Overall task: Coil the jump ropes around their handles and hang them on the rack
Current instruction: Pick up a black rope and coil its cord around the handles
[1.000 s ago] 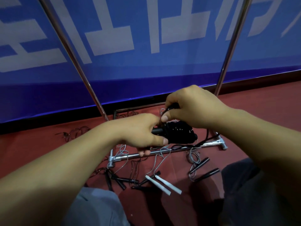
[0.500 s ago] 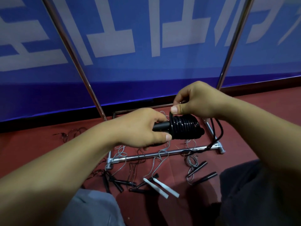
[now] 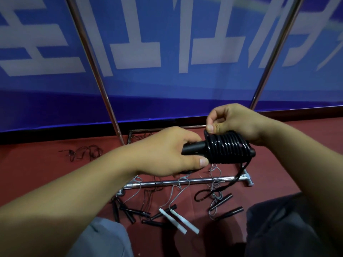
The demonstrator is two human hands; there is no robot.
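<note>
Black jump-rope handles [image 3: 194, 147] are being gripped in the curled left hand [image 3: 167, 151], held above the floor, while the right hand [image 3: 232, 121] is pinching the coiled black rope [image 3: 227, 149] at its top.

Rack uprights [image 3: 96, 75] cut off by the top edge; handle [image 3: 194, 147] partly hidden inside the left hand [image 3: 167, 151]; banner lettering [image 3: 130, 38] cropped, unreadable; floor ropes [image 3: 81, 152] too fine to separate.

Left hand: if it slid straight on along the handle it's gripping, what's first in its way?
The left hand points right along the black handle. Almost at once it would meet the coiled black rope wound round that handle; its thumb already sits at the coil's near edge. Beyond the coil is the right hand.
</note>
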